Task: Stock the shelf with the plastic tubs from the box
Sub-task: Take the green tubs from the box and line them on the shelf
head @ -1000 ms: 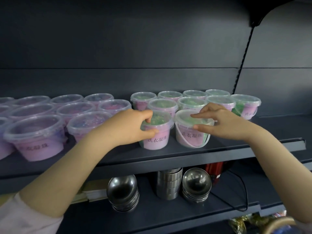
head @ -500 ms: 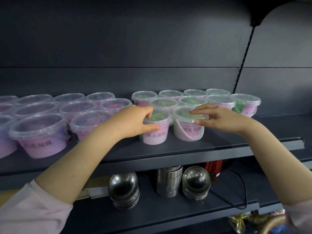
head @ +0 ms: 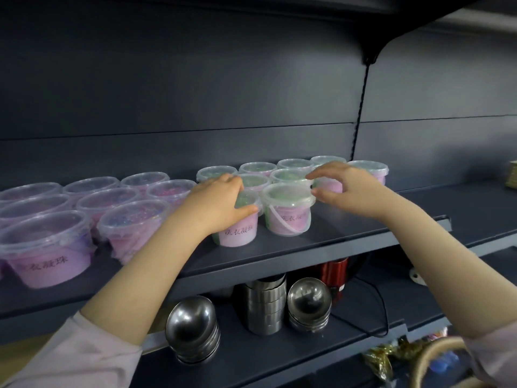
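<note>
Small clear-lidded plastic tubs with pink and green contents stand in rows on the dark shelf (head: 321, 247). My left hand (head: 221, 200) grips the front left tub (head: 240, 229), fingers over its lid and thumb across its front. Right beside it stands the front right tub (head: 288, 212), with a white handle hanging down its front. My right hand (head: 347, 189) hovers at that tub's right rim with loosely curved fingers that hold nothing; the thumb tip is at the lid's edge. More small tubs (head: 289, 175) fill the rows behind. The box is out of view.
Larger purple tubs (head: 47, 247) crowd the shelf's left part; its right end is bare. On the shelf below sit stacked steel bowls (head: 193, 329), a stack of steel tins (head: 265, 303), more bowls (head: 309, 303) and a red canister (head: 334, 273). A woven basket rim (head: 436, 357) shows at bottom right.
Both front tubs have slid further back toward the rows. My right hand has come off the right tub's lid and drawn to the right. My left hand keeps hold of its tub.
</note>
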Action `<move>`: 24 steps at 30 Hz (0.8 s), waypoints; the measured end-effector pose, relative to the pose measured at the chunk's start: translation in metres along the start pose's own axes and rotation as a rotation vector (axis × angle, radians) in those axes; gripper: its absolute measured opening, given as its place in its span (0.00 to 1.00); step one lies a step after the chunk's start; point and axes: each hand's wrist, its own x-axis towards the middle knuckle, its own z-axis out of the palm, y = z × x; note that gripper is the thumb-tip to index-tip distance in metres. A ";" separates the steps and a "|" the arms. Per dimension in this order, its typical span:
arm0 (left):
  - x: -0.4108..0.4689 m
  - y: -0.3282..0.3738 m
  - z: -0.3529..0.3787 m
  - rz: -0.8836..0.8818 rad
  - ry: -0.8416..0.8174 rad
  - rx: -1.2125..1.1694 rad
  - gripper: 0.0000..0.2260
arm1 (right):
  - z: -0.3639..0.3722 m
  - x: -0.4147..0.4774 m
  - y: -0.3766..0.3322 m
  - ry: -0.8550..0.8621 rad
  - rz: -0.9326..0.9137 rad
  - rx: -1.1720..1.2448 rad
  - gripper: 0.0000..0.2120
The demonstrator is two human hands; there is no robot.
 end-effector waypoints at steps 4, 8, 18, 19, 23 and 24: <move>0.013 0.044 -0.004 0.132 0.181 0.030 0.25 | -0.046 -0.031 0.007 0.093 0.019 -0.250 0.17; 0.026 0.112 -0.006 0.271 0.407 -0.098 0.16 | -0.087 -0.088 0.025 0.232 0.160 -0.398 0.14; 0.018 0.339 0.027 0.588 0.458 -0.297 0.13 | -0.185 -0.285 0.114 0.211 0.516 -0.561 0.21; 0.016 0.359 0.032 0.608 0.445 -0.295 0.14 | -0.193 -0.304 0.122 0.208 0.548 -0.564 0.22; 0.004 0.432 0.054 0.670 0.387 -0.308 0.15 | -0.213 -0.375 0.153 0.190 0.643 -0.580 0.23; 0.001 0.448 0.062 0.687 0.359 -0.318 0.15 | -0.214 -0.392 0.161 0.173 0.667 -0.581 0.23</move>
